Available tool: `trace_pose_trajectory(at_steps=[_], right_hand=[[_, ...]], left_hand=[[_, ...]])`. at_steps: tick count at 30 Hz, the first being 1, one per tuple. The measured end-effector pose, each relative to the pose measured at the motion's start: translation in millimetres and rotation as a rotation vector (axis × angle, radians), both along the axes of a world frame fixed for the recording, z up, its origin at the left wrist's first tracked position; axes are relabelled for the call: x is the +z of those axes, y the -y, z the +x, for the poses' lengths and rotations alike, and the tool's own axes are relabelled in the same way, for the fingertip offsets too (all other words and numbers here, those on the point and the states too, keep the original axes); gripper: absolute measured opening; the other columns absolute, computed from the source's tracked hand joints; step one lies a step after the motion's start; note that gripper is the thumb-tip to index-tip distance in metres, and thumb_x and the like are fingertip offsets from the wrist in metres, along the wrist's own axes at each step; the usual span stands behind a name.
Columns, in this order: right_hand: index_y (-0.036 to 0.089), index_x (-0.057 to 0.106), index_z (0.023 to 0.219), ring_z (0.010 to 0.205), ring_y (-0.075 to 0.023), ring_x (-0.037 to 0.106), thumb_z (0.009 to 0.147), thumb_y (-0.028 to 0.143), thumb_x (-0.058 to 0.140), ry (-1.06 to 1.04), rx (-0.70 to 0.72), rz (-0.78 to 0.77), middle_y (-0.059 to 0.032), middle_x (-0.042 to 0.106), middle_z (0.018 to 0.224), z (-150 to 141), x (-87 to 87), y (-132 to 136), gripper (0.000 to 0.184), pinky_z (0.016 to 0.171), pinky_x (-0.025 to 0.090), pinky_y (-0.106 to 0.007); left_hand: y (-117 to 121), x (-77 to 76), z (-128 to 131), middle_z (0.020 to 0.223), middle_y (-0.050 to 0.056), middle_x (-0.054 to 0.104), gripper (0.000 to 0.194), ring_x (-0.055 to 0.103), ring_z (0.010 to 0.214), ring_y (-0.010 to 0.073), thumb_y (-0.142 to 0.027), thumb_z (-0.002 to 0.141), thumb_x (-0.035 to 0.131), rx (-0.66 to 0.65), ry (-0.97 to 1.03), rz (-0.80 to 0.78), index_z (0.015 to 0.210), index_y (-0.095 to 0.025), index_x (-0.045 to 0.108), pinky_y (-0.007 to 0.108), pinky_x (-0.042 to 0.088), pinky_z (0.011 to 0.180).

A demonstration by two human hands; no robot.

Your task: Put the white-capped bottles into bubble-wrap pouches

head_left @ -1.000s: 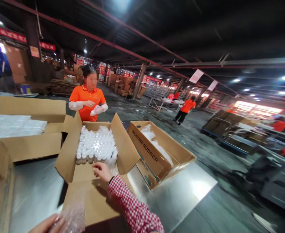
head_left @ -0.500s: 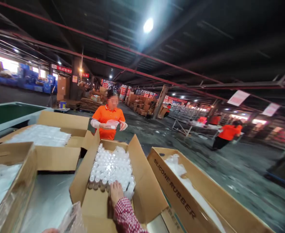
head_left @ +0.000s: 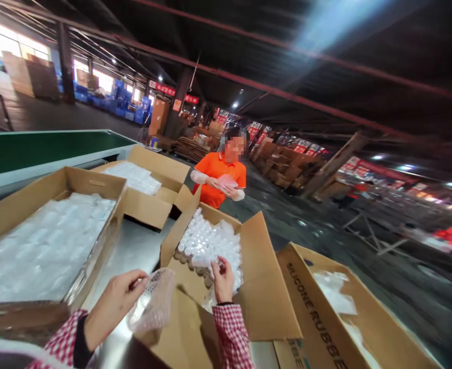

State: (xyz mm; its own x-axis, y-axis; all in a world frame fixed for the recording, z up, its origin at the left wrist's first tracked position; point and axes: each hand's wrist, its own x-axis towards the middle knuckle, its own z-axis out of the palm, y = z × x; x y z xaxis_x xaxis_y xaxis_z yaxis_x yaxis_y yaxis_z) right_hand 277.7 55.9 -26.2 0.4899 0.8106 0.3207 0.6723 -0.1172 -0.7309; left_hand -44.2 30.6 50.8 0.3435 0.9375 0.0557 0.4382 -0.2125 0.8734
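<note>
My left hand (head_left: pixel 114 306) is closed on a bubble-wrap bag (head_left: pixel 153 306) just left of an open cardboard box (head_left: pixel 266 292). That box is packed with several small clear bottles with white caps (head_left: pixel 206 243). My right hand (head_left: pixel 223 279) reaches into the box and pinches one small bottle at the near edge of the rows. Both sleeves are red and white check.
A metal table (head_left: pixel 134 251) carries more open boxes: one of plastic-wrapped goods (head_left: pixel 49 241) at left, another (head_left: pixel 141 179) behind, and a "SILICONE RUBBER" box (head_left: pixel 326 318) at right. A person in an orange shirt (head_left: pixel 220 179) stands across the table. A green conveyor (head_left: pixel 37 148) runs at left.
The view swung right to left. My left hand rose into sight with the bubble-wrap bag. My right hand moved from resting at the bottle rows to pinching one bottle.
</note>
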Motion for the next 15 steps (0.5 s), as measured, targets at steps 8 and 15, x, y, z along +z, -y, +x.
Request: trace_pose_trajectory(at_steps=[8,15], right_hand=[[0.024,0.056,0.11,0.109,-0.0215,0.059,0.087,0.017,0.052,-0.033,0.67,0.455,-0.0104,0.061,0.116,-108,125.7,93,0.025,0.093,0.05,-0.036],[0.014,0.051,0.11,0.094,-0.0198,0.064,0.091,0.032,0.047,0.58,1.07,0.267,-0.0115,0.066,0.104,-142,54.1,77,0.026,0.08,0.053,-0.025]], left_hand=[[1,-10.3,1,0.065,-0.001,0.064,0.045,0.056,0.057,0.0155,-0.06,0.08,0.047,0.021,0.083,-0.056,0.087,-0.019,0.066,0.022,0.041,0.054],[18,-29.9,1,0.055,-0.005,0.055,0.048,0.049,0.049,0.0131,-0.066,0.076,0.052,0.018,0.263,-0.098,0.082,-0.02,0.062,0.019,0.039,0.045]])
